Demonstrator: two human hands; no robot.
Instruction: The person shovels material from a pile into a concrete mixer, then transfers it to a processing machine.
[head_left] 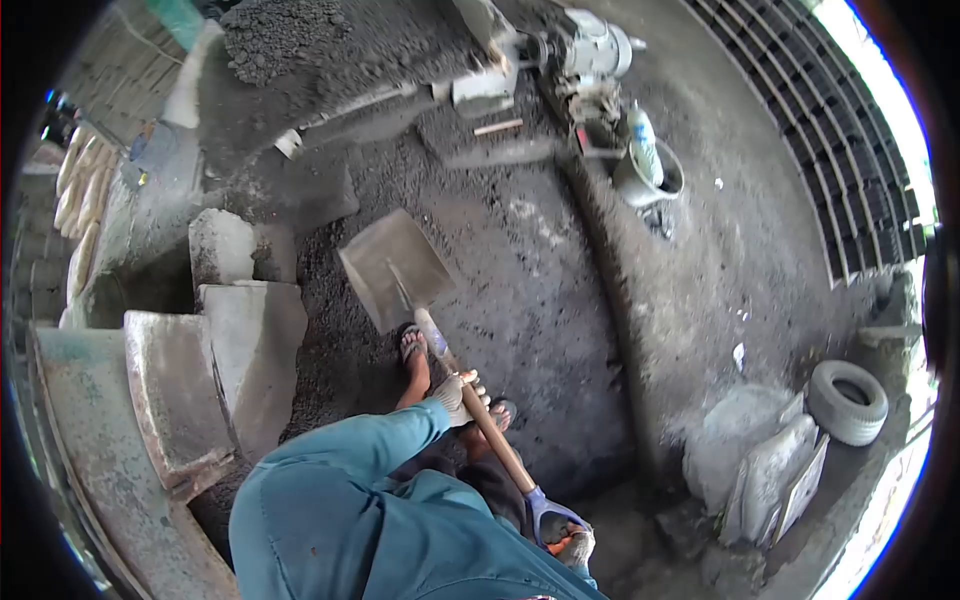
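A shovel [396, 262] slants across the middle of the view, its flat square blade pointing away from me over the dark floor. The blade's face looks bare, with a thin coat of grey dust. My left hand [460, 398], in a pale glove, is closed around the lower part of the wooden shaft. At the near end, my right hand [574, 548], also gloved, is wrapped round the purple D-shaped grip [548, 508]. My sandalled foot [413, 345] stands just beside the shaft near the blade; the other foot is partly behind the shaft.
Dark loose material [285, 40] is heaped at the upper left. Worn slabs [255, 360] stand to my left. A raised ledge [650, 330] runs along the right, bearing a motor [595, 50], a bucket [625, 185] holding a bottle, and a tyre [848, 402].
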